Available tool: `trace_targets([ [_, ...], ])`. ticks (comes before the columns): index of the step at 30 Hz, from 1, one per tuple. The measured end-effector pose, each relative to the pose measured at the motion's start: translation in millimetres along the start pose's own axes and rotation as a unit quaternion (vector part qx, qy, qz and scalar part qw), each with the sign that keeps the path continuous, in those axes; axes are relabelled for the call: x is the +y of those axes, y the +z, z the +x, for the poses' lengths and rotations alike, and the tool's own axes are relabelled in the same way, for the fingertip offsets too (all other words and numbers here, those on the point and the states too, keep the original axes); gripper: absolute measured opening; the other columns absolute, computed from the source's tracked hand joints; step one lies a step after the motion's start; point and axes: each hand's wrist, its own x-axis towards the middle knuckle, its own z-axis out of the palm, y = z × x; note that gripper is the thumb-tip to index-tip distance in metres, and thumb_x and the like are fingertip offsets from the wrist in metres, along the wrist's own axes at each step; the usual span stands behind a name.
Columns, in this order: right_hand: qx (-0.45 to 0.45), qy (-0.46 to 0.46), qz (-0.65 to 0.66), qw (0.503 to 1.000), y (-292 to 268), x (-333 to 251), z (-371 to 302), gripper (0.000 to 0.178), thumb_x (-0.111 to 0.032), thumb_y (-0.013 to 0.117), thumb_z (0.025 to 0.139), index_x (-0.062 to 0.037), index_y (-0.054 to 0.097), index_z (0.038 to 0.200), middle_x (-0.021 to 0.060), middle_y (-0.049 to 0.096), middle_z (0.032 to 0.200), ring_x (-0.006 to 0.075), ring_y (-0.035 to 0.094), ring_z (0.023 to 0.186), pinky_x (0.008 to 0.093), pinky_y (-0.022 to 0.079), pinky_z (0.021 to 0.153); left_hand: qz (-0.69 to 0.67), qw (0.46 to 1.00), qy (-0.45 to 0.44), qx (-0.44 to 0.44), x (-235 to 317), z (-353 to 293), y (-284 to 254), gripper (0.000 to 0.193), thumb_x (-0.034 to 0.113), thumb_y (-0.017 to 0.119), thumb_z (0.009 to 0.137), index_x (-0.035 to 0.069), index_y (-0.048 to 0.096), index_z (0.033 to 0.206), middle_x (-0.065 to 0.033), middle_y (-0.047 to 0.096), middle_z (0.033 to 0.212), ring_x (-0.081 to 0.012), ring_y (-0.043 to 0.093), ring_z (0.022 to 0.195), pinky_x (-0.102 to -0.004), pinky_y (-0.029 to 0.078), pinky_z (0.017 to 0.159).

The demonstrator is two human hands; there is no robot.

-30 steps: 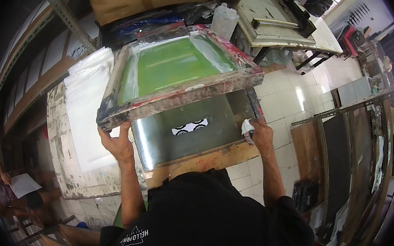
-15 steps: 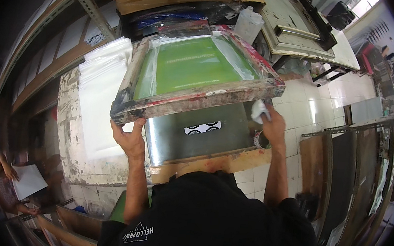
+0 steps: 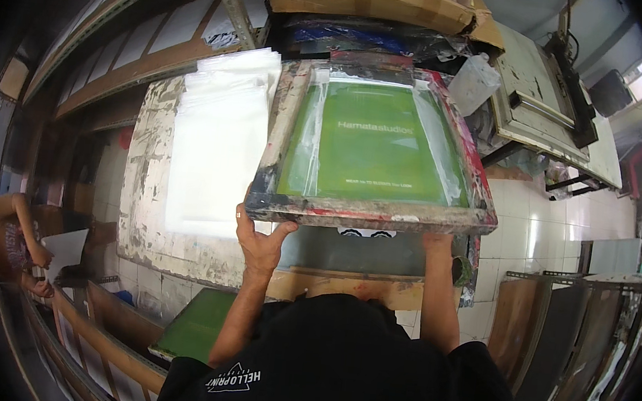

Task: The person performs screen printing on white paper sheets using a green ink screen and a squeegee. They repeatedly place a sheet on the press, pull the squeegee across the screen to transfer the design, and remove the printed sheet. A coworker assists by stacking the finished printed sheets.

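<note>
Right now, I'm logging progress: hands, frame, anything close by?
Left hand holding near-left corner of screen frame. Right hand mostly hidden by its near edge. Patterned piece below, partly hidden; white sheets at left.

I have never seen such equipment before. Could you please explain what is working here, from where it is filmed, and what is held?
There is no machine hand here, only a person's two bare hands. A wide camera on the person's head looks down, so straight edges bend. The left hand grips the near left corner of a stained frame around a green panel. The right hand is at its near edge, mostly hidden, so its grip is unclear. Below that edge shows a grey plate. To the left, white sheets lie on a stained table. At far left, another person's hand is beside a pale sheet.
</note>
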Motion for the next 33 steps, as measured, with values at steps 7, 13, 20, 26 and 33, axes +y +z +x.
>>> trace_targets([
  [7,-0.132,0.213,0.361,0.898,117.6,-22.7,-112.1,0.072,-0.062,0.037,0.101,-0.0131,0.045,0.153,0.0115,0.043,0.159,0.0357,0.038,0.145,0.0555,0.024,0.124,0.024,1.0,-0.004,-0.009,-25.6,-13.8,1.5,0.083,0.018,0.096,0.068,-0.003,0.053,0.136,-0.0121,0.061,0.115,-0.025,0.058,0.106,-0.0383,0.047,0.097],
  [13,-0.22,0.225,0.424,0.849,98.1,-40.3,-106.5,0.071,-0.058,0.032,0.102,-0.0101,0.044,0.153,0.0145,0.042,0.159,0.0367,0.038,0.144,0.0567,0.026,0.121,0.032,0.999,-0.023,-0.005,-24.0,-18.9,-2.8,0.084,0.018,0.096,0.066,-0.003,0.053,0.134,-0.0115,0.061,0.115,-0.0249,0.058,0.104,-0.0385,0.047,0.097],
  [20,-0.171,0.182,0.361,0.899,129.3,-42.2,-76.0,0.057,-0.045,0.042,0.105,-0.008,0.049,0.148,0.0151,0.052,0.15,0.0379,0.049,0.136,0.055,0.038,0.114,0.044,0.999,-0.022,-0.013,-17.6,-18.6,0.8,0.082,0.015,0.096,0.064,-0.003,0.055,0.133,-0.0091,0.058,0.117,-0.0229,0.056,0.108,-0.0372,0.045,0.098],
  [26,-0.176,0.224,0.343,0.895,167.7,-14.6,-58.6,0.056,-0.043,0.043,0.105,-0.0075,0.05,0.147,0.0149,0.053,0.149,0.0382,0.05,0.134,0.0547,0.039,0.113,0.055,0.998,-0.023,-0.021,-9.1,-13.3,1.2,0.078,0.015,0.096,0.064,-0.002,0.057,0.129,-0.0074,0.056,0.117,-0.0217,0.055,0.111,-0.0366,0.044,0.101],
  [33,-0.167,0.231,0.334,0.899,169.5,-19.3,-61.4,0.053,-0.039,0.045,0.104,-0.0069,0.051,0.146,0.0148,0.055,0.147,0.0384,0.052,0.133,0.0544,0.04,0.112,-0.019,0.999,-0.044,-0.004,-6.4,-18.2,4.5,0.076,0.022,0.099,0.063,-0.001,0.06,0.124,-0.0064,0.057,0.118,-0.0202,0.056,0.109,-0.0341,0.045,0.098],
])
